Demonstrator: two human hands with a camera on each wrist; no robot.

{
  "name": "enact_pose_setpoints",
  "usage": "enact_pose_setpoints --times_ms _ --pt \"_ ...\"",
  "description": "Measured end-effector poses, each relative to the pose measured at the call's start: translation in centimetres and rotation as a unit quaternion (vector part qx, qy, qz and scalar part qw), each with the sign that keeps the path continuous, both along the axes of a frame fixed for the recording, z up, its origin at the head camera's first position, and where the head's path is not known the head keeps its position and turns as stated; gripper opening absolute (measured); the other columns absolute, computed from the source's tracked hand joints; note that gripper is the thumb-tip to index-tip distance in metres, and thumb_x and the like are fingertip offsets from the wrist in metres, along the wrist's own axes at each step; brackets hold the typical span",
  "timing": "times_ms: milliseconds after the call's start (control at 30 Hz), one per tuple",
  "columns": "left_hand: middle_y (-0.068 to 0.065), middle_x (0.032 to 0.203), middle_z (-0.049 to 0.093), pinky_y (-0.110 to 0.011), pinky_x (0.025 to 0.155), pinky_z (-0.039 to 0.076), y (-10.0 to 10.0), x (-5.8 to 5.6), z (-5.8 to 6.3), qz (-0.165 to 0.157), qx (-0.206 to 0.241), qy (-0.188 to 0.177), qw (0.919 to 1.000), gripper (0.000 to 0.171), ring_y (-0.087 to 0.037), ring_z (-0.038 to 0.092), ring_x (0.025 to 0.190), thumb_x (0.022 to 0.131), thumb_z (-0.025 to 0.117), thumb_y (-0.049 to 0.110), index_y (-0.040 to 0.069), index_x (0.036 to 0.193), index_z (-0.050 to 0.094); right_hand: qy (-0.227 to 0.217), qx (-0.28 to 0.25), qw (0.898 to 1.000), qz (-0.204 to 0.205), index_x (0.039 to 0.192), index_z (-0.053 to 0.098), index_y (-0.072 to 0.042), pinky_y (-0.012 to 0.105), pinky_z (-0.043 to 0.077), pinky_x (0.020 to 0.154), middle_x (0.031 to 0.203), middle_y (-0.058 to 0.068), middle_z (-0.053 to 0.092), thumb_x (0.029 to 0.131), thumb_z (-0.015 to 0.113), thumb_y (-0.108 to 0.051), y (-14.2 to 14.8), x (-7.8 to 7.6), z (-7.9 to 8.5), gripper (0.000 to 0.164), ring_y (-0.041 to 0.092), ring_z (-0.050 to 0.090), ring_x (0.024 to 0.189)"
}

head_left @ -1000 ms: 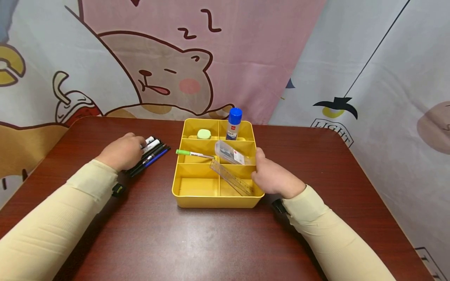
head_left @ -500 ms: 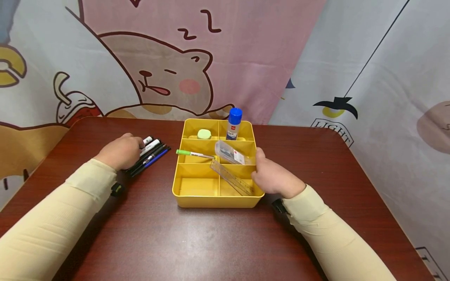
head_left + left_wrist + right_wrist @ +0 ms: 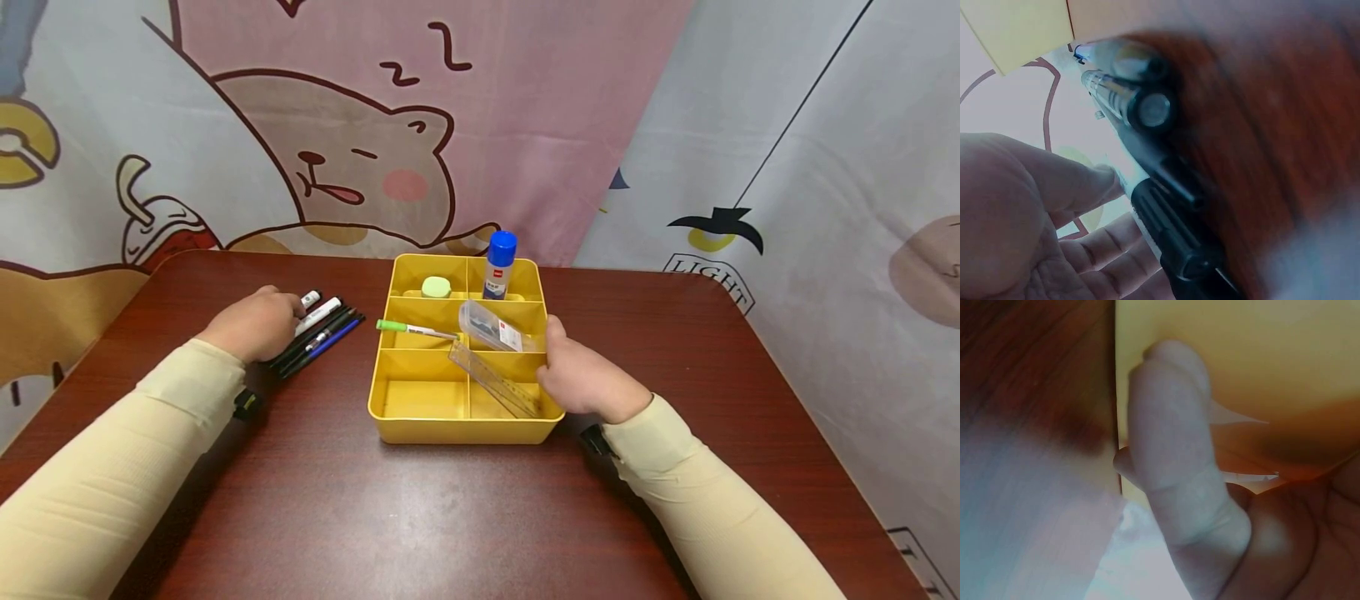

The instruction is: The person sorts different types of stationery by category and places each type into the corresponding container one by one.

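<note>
My left hand [image 3: 258,323] is over a row of pens at the left of the table, pinching a white marker [image 3: 311,298] at the row's far side. In the left wrist view, the thumb lies against a white barrel with a black cap [image 3: 1175,228]. Beside it lie another white marker [image 3: 318,317], black pens and a blue pen [image 3: 335,335]. At the middle, my right hand [image 3: 588,375] grips the right wall of a yellow divided box [image 3: 465,432], partly hiding that wall.
In the box are a blue-capped glue stick [image 3: 498,267], a pale green item [image 3: 436,287], a clear plastic case [image 3: 491,325] and a clear ruler [image 3: 491,379]. A green-capped pen [image 3: 412,328] lies across its left rim. A printed cloth [image 3: 525,125] hangs behind the table.
My left hand has shifted slightly left, and the far white marker has moved with it, away from the other pens. The right hand and the box stay in place.
</note>
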State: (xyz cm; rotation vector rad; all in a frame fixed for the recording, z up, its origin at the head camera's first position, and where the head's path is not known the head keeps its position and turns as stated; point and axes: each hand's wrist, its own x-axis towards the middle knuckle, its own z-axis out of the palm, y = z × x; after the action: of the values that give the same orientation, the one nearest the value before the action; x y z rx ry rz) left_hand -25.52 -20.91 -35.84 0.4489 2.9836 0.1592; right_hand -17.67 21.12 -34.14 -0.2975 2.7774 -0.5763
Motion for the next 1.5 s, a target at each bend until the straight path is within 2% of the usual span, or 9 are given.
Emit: enact_pose_setpoints --times_ms 367,833,1300,1500 --pt "-0.019 0.097 0.061 -0.046 0.074 0.046 -0.05 0.01 0.04 -0.01 -0.008 -0.006 0.9999 0.028 -0.027 0.047 0.087 0.088 0.048 0.009 0.002 0.11 0.064 0.0 -0.001 1.0 0.003 0.137 0.009 0.002 0.041 0.048 0.083 0.109 0.021 0.055 0.087 0.047 -0.013 0.03 0.02 0.08 0.064 0.02 0.056 0.082" --pt "-0.02 0.096 0.058 -0.044 0.071 0.046 -0.2 0.05 0.22 -0.004 -0.024 -0.027 0.9993 0.033 -0.027 0.048 0.082 0.085 0.044 0.001 0.003 0.111 0.064 0.005 -0.001 1.0 0.007 0.135 0.01 0.002 0.042 0.048 0.082 0.107 0.021 0.055 0.087 0.047 -0.013 0.07 0.0 0.05 0.063 0.021 0.057 0.082" --pt "-0.017 0.092 0.058 -0.046 0.073 0.046 -0.53 -0.11 -0.34 -0.003 -0.009 -0.008 0.9999 0.033 -0.027 0.049 0.083 0.082 0.044 -0.003 0.004 0.106 0.065 -0.004 -0.006 1.0 0.003 0.134 0.011 0.001 0.041 0.048 0.082 0.108 0.02 0.055 0.087 0.046 -0.012 0.03 -0.08 0.04 0.06 0.019 0.057 0.081" --pt "-0.017 0.092 0.057 -0.045 0.07 0.046 -0.65 0.06 -0.35 0.007 0.004 0.0 1.0 0.034 -0.027 0.048 0.082 0.082 0.043 -0.003 0.006 0.106 0.065 -0.005 -0.009 1.0 0.003 0.135 0.01 0.001 0.041 0.048 0.083 0.109 0.02 0.055 0.087 0.046 -0.012 -0.02 -0.01 0.12 0.061 0.02 0.057 0.082"
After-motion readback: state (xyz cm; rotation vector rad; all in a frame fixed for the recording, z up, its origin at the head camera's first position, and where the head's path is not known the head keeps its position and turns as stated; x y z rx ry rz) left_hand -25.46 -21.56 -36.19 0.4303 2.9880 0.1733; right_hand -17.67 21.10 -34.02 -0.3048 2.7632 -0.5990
